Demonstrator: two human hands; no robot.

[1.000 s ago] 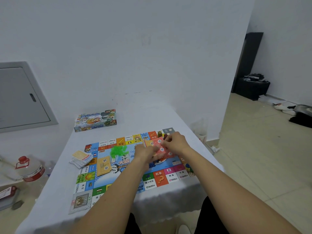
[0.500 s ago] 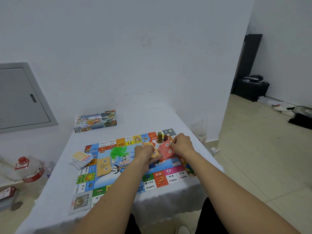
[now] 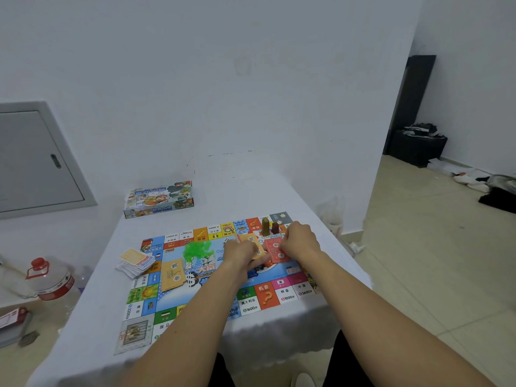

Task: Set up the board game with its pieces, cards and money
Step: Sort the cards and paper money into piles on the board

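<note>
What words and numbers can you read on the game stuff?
"机会", over a big "?": orange square of the game board
"韩国" and "1000": square right of it
"3600": next square along
"1600": square left of the orange one
"2200": near left edge
"大富" and "$": board centre
Game box, card pile, cards under both hands: too blurred.

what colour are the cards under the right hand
Red-orange with pale round marks; the cards lie by the right hand, seen in the head view.

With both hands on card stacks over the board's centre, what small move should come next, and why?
Probably lay the red card stack flat on the board and let go: the right hand holds it low there, beside the orange card stack under the left hand.
</note>
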